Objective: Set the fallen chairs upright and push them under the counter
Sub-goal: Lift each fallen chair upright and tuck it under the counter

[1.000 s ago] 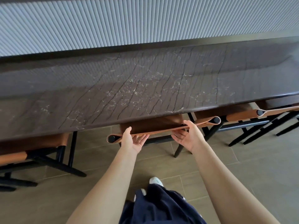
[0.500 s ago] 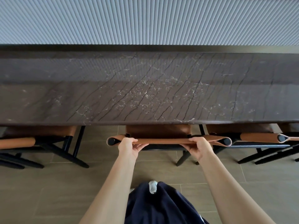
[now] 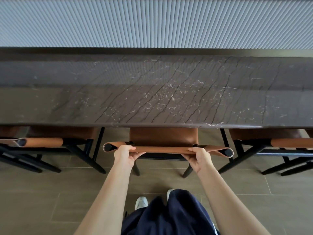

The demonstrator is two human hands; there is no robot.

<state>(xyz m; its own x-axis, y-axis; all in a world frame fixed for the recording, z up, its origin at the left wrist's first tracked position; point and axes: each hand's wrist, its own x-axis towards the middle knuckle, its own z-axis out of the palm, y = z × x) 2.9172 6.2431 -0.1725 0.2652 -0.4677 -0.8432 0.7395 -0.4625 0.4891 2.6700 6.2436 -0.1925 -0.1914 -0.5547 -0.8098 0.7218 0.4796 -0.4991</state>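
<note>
1. We find the middle chair point(image 3: 163, 137) upright, its seat partly under the worktop point(image 3: 152, 99).
2. Left hand point(image 3: 124, 156) and right hand point(image 3: 198, 158) both grip its leather backrest point(image 3: 162, 148).
3. Neighbouring chairs point(image 3: 55, 141) stand upright on either side.

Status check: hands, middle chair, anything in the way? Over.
Left hand and right hand gripping middle chair backrest. Chair upright, seat partly under counter. Nothing seen blocking it.
</note>
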